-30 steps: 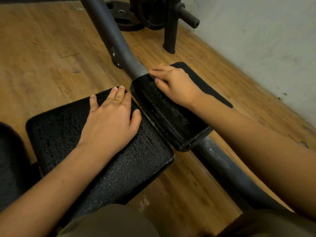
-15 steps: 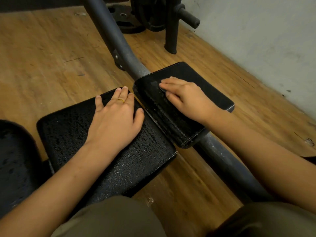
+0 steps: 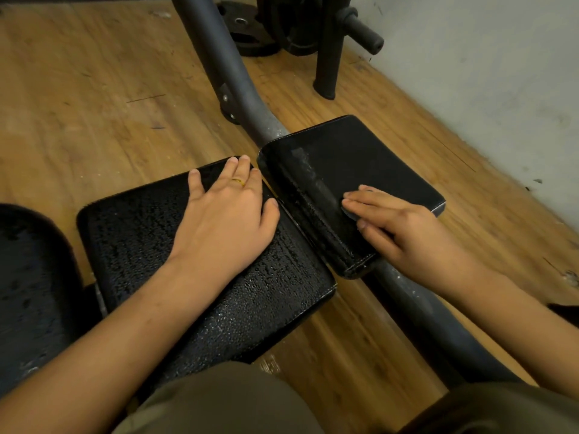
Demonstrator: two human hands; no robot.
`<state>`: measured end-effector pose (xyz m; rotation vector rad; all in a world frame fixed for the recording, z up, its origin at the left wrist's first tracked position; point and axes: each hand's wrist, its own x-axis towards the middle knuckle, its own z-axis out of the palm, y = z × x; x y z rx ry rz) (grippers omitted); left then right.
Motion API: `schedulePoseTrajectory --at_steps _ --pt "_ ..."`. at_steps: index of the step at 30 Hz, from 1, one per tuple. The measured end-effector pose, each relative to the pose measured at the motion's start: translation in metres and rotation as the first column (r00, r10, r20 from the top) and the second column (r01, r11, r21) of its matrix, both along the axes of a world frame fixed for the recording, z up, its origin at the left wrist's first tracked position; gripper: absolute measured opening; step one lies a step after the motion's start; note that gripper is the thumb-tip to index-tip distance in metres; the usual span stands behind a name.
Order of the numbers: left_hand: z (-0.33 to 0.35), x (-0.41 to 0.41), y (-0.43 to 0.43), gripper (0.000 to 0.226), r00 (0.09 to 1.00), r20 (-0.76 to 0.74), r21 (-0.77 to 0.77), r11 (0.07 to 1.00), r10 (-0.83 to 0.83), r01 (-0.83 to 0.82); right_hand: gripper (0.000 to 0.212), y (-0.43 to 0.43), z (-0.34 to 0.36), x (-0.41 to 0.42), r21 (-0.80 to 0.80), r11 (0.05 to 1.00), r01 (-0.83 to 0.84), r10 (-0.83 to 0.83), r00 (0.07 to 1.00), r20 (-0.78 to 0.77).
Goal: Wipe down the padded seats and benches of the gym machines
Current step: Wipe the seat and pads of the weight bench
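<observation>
Two black padded seats sit side by side on a grey machine frame. My left hand [image 3: 227, 214] lies flat, fingers straight, on the larger wet-looking pad [image 3: 141, 233]; a gold ring is on one finger. My right hand [image 3: 404, 230] presses with straight fingers on the smaller pad [image 3: 354, 158], over the near half of it. A small dark grey piece of cloth [image 3: 347, 211] peeks out under its fingertips. A pale smeared streak runs along that pad's ridge beyond the fingers.
The grey frame tube [image 3: 219, 70] runs from top centre down to the lower right under the small pad. Weight plates [image 3: 250, 29] and a black post [image 3: 329, 57] stand behind. A wall [image 3: 485, 73] bounds the right. Another black pad [image 3: 28, 277] lies at far left. Wooden floor surrounds everything.
My right hand has slid from the far end of the small pad toward me, leaving a streak. My left hand has stayed flat on the large pad.
</observation>
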<state>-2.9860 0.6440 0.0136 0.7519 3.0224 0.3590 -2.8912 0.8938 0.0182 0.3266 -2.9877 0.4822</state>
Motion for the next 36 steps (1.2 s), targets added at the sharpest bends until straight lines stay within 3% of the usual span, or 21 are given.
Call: schedulePoseTrajectory --at_steps 12,19,29,36 --pt "0.001 0.0 0.001 0.06 1.0 -0.014 0.002 1.0 -0.006 0.006 0.039 -0.026 0.008 -0.131 0.063 0.998 0.001 0.0 1.0 -0.018" --pt "-0.001 -0.001 0.001 0.06 1.0 -0.018 0.01 1.0 -0.011 0.011 0.037 -0.012 0.005 -0.062 0.018 0.989 -0.146 0.145 0.989 0.025" --pt "0.001 0.001 0.0 0.06 1.0 -0.01 0.022 1.0 -0.016 0.016 0.039 -0.019 0.002 -0.072 0.023 0.998 -0.057 0.057 0.998 -0.015" --pt "-0.001 -0.001 0.0 0.061 1.0 -0.017 0.023 1.0 -0.012 0.012 0.039 -0.009 0.004 0.011 0.011 0.996 -0.092 0.092 0.996 -0.016"
